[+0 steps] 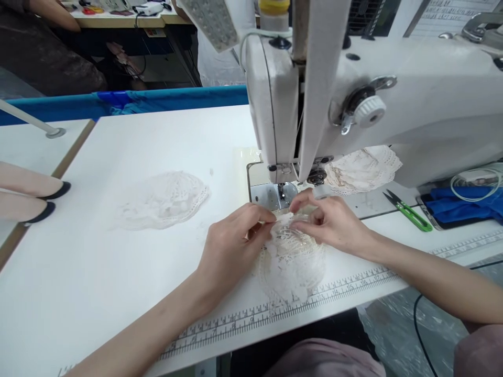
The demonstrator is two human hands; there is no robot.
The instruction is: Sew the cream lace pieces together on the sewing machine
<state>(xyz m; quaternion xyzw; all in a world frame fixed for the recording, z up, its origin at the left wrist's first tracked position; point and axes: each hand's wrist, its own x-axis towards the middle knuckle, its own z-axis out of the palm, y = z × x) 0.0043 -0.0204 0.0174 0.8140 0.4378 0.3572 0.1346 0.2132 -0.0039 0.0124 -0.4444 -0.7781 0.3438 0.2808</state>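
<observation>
A white lace piece [293,262] lies on the table in front of the sewing machine [283,104], its near end reaching over the printed ruler. My left hand [236,241] pinches the lace's upper left edge between thumb and fingers. On the other side, my right hand [330,222] has its thumb and fingers closed at the lace's upper right edge, just below the needle area. The presser foot [281,193] stands over the metal needle plate [263,195], right behind my fingertips. Parts of the lace are hidden under both hands.
Another lace piece [165,199] lies flat on the left; a further one [363,170] sits beneath the machine arm. Green thread snips [408,210] lie right, beside blue cloth [467,204]. Two beige, black-ended forms [31,191] jut in from the left edge. A person's arm [55,13] shows behind.
</observation>
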